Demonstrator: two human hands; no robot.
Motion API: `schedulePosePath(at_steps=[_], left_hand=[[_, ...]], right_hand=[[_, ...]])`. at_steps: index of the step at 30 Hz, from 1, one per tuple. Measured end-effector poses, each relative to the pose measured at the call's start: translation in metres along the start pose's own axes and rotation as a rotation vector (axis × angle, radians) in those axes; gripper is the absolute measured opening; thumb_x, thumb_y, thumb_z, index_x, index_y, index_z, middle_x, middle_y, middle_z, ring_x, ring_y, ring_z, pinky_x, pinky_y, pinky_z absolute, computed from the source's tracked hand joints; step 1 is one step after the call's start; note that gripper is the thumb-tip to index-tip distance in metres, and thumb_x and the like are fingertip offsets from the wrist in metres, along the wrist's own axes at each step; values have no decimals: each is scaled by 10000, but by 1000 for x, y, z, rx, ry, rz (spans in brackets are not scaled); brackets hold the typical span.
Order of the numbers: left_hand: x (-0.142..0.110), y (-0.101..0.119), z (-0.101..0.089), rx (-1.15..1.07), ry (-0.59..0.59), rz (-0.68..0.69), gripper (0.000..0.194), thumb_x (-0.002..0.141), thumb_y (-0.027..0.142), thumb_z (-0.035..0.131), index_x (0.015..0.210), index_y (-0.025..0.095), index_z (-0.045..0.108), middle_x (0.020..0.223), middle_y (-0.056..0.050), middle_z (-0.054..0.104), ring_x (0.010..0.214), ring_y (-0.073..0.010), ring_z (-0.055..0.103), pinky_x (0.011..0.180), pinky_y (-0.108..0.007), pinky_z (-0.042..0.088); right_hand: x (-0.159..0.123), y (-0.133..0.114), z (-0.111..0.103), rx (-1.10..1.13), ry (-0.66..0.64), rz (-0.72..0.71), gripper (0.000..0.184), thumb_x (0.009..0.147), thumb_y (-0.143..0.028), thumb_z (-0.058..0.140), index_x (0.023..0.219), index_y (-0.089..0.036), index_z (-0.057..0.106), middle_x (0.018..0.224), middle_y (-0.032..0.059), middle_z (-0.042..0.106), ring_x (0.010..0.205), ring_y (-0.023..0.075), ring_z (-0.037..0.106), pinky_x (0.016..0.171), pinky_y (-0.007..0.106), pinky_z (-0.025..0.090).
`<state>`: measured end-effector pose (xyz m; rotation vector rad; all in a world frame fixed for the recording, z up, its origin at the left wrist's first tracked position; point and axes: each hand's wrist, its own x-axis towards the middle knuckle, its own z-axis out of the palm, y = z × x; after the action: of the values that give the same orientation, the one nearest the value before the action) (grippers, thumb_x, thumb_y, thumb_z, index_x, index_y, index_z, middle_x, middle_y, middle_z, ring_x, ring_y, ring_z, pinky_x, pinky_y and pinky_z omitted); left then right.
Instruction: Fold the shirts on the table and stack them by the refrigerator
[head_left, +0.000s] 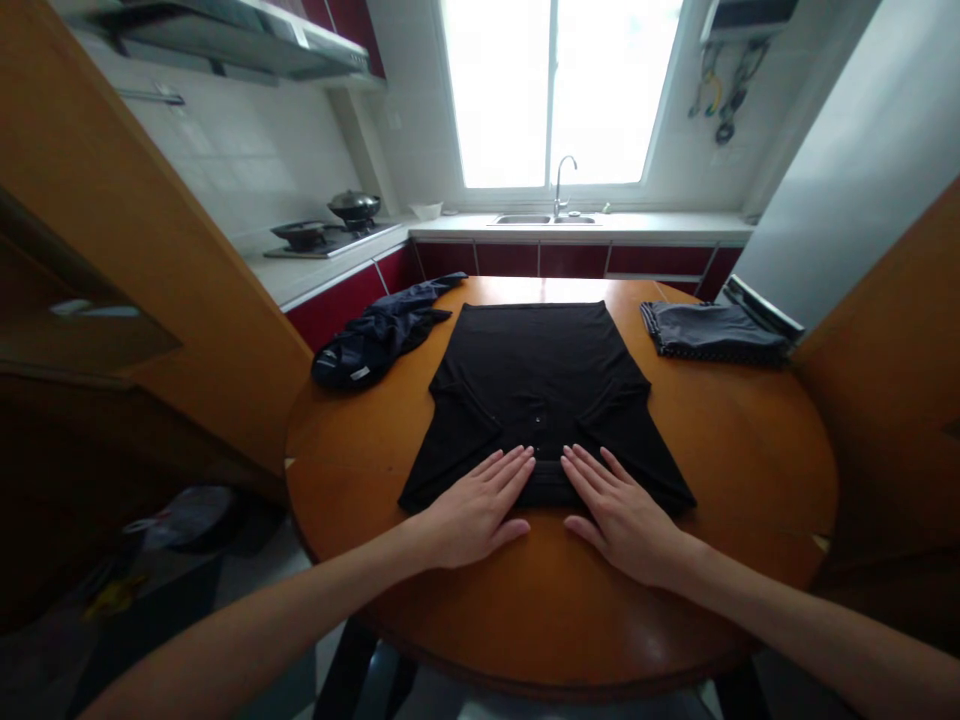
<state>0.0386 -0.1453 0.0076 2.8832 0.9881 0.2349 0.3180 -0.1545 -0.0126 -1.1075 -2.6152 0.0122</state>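
Observation:
A black buttoned shirt (pixel 536 350) lies spread flat on the round wooden table (pixel 757 440), its collar end toward me. Small buttons show down its middle. My left hand (pixel 480 508) rests flat on the near edge of the shirt, left of the collar, with fingers stretched out. On the other side of the collar my right hand (pixel 622 510) lies the same way, fingers extended and palm down. Both thumbs point inward over the bare wood. Neither hand grips the cloth.
A crumpled dark blue garment (pixel 382 335) lies at the table's left. Folded grey clothes (pixel 712 330) are stacked at the right, near a white fridge-like panel (pixel 840 170). Beyond are a sink (pixel 525 219), a stove (pixel 337 238) and a lidded pan (pixel 354 205).

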Motion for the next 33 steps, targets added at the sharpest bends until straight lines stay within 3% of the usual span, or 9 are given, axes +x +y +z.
schedulePosePath(at_steps=[8, 13, 17, 20, 25, 29, 33], left_hand=[[-5, -3, -5, 25, -26, 2, 771, 1011, 469, 472, 1605, 135, 112, 1639, -168, 224, 1533, -258, 147, 1236, -464, 181], [-1, -3, -6, 64, 61, -12, 574, 1040, 371, 440, 1551, 145, 311, 1573, -146, 396, 1501, -251, 275, 1216, -451, 262], [1, 0, -9, 162, 110, -12, 516, 982, 390, 571, 1424, 132, 501, 1402, -161, 554, 1408, -300, 423, 1173, -449, 343], [1, 2, -10, 213, 94, -5, 483, 974, 360, 592, 1394, 133, 526, 1233, -146, 628, 1262, -295, 552, 1081, -431, 447], [2, -2, -15, 189, 98, 39, 412, 993, 173, 488, 1402, 130, 504, 1205, -129, 664, 1153, -247, 626, 1019, -389, 507], [6, -7, -24, 69, 102, 19, 433, 967, 94, 423, 1385, 153, 521, 1205, -110, 675, 1115, -213, 648, 988, -357, 538], [4, -11, -30, -102, 114, -50, 392, 969, 127, 460, 1342, 185, 564, 1218, -92, 679, 1120, -203, 655, 977, -341, 550]], right_hand=[[-11, 17, -13, -18, 19, -78, 725, 968, -374, 554, 1587, -156, 247, 1590, 146, 357, 1496, 262, 277, 1215, 537, 251], [-9, 20, -13, -66, 51, -80, 591, 985, -263, 511, 1548, -186, 349, 1548, 125, 443, 1471, 254, 338, 1214, 569, 216], [-5, 23, -10, -88, 93, -93, 521, 980, -224, 517, 1495, -207, 439, 1485, 110, 531, 1430, 248, 413, 1216, 588, 182], [-3, 23, -13, -97, 84, -126, 473, 973, -214, 526, 1445, -179, 501, 1445, 126, 569, 1396, 253, 462, 1221, 584, 175], [0, 18, -23, -41, 57, -141, 521, 942, -347, 581, 1408, -118, 536, 1429, 178, 571, 1378, 289, 482, 1217, 597, 186], [1, 16, -21, -39, 102, -94, 468, 908, -175, 534, 1374, -143, 571, 1382, 150, 619, 1338, 266, 528, 1210, 579, 229], [0, 19, -17, -68, 119, -83, 567, 816, -29, 480, 1363, -143, 574, 1384, 133, 621, 1353, 256, 513, 1211, 571, 238]])
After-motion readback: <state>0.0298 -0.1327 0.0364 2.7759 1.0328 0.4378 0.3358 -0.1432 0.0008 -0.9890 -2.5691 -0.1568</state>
